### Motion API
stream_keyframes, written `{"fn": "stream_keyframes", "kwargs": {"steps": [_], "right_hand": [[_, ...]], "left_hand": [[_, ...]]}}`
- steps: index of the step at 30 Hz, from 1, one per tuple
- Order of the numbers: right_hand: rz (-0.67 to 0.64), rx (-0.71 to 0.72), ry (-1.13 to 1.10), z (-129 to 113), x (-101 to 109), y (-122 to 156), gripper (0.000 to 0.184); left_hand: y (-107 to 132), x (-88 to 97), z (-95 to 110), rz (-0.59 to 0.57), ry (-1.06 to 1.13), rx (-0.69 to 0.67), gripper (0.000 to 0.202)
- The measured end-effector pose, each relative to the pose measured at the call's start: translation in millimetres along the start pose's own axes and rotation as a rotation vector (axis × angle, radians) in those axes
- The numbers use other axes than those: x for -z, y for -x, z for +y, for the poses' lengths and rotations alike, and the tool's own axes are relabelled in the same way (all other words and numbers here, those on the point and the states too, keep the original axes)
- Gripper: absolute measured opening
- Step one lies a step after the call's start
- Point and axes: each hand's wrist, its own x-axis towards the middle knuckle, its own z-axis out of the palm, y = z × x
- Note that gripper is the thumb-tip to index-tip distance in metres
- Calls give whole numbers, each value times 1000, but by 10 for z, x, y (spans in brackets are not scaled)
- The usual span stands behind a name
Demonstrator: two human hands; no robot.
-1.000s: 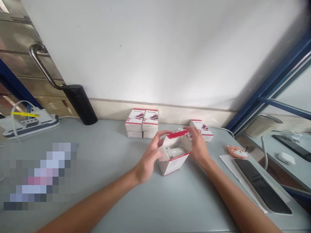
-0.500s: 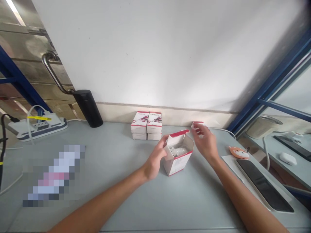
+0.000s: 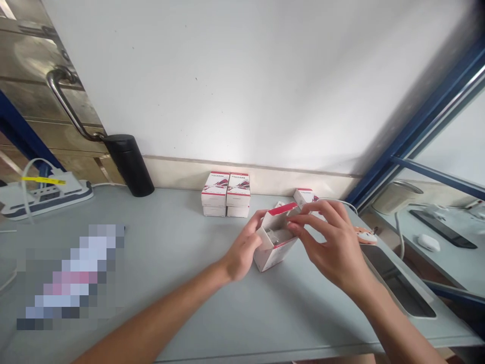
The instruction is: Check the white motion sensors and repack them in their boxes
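My left hand (image 3: 242, 250) grips a small white-and-red carton (image 3: 273, 257) by its left side, tilted over the grey tabletop. Its top is open, with a red-edged lid flap standing up at the back. Inside lies something in clear plastic wrap (image 3: 278, 235), partly hidden. At the carton's right rim, my right hand (image 3: 326, 242) has thumb and fingertips pinched together on what looks like a side flap, largely covered by the fingers. Behind that hand, another red-and-white carton (image 3: 303, 195) stands near the wall.
Several matching cartons (image 3: 226, 194) are stacked against the wall. A black bottle (image 3: 131, 166) and a power strip (image 3: 47, 194) stand at the left, with a blurred-out item (image 3: 71, 275) in front. On the right lie a phone (image 3: 401, 280) and an orange trinket (image 3: 364, 235).
My right hand has come back from the carton by the wall to the right rim of the open carton. My left hand keeps its hold. The view has shifted slightly.
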Motion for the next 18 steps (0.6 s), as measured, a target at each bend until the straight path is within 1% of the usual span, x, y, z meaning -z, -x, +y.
{"fn": "stream_keyframes", "kwargs": {"steps": [3, 6, 10, 11, 14, 16, 18], "right_hand": [[-77, -77, -49, 60, 20, -44, 9], [-195, -151, -153, 70, 37, -98, 10], [-319, -271, -283, 87, 9, -174, 7], [-338, -310, -310, 96, -7, -189, 10], [-379, -440, -427, 127, -67, -229, 28], [-420, -532, -568, 143, -102, -265, 36], [-501, -656, -748, 152, -127, -318, 40]], "left_hand": [[0, 0, 10, -9, -15, 0, 50], [-7, 5, 3, -21, -9, -12, 51], [-22, 19, -32, -12, 4, -45, 57], [-24, 23, -43, -11, 8, -50, 59], [-23, 28, -70, -13, 19, -31, 65], [-21, 25, -72, -3, 14, -19, 68], [-23, 19, -61, 5, 5, -24, 71]]}}
